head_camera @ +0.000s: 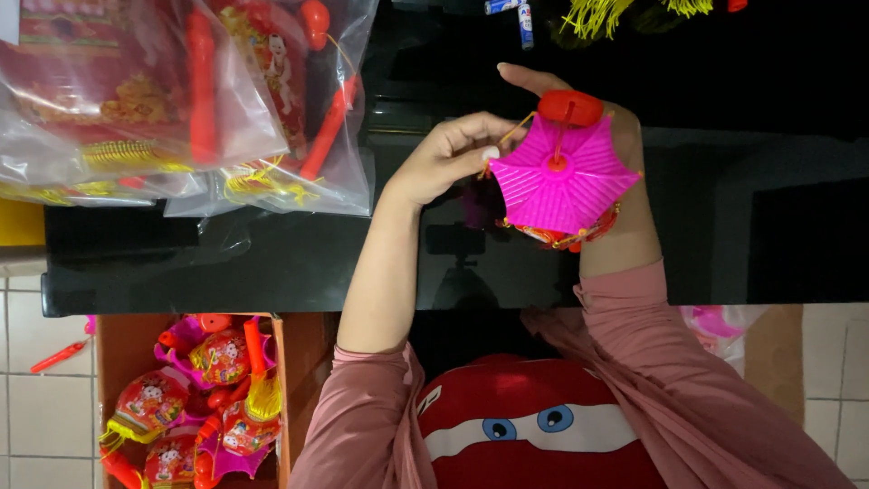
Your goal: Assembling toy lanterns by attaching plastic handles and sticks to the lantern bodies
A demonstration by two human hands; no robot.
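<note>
Currently the toy lantern (563, 177) shows a ribbed magenta umbrella-shaped top, a red oval knob above it and red-and-yellow trim below. Right hand (611, 136) is wrapped behind it, grasping it from the far side. Left hand (450, 154) sits just beside its edge, fingertips pinching a thin yellow string (514, 131) attached to it.
</note>
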